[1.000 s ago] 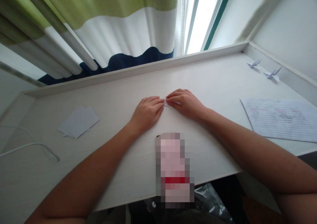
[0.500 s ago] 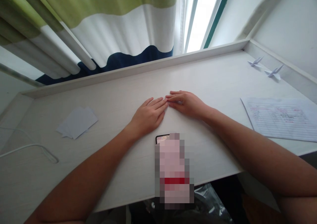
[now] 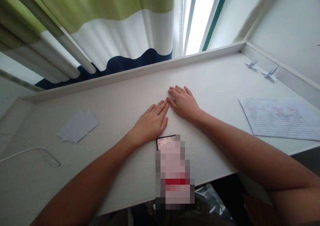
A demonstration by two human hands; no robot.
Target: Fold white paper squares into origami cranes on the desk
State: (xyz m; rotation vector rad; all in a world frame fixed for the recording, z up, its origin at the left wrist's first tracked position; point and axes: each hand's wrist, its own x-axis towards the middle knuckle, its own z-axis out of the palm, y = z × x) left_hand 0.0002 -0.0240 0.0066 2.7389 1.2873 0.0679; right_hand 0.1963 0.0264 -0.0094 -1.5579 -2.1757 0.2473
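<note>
My left hand lies flat on the white desk with its fingers stretched toward the upper right. Its fingertips meet the thumb of my right hand, which rests palm down, fingers apart. A small edge of white paper seems to show between the two hands; the rest of it is hidden beneath them. Just below my left hand lies a phone, screen up, mostly covered by a blurred patch.
White paper pieces lie overlapped at the left, near a white cable. Two folded paper figures stand at the back right, behind written lined sheets. A raised ledge borders the desk below the curtain.
My right hand has turned, and its fingers have spread and now point up and left, away from my left fingertips. My left hand stays nearly in place. The view has shifted slightly.
</note>
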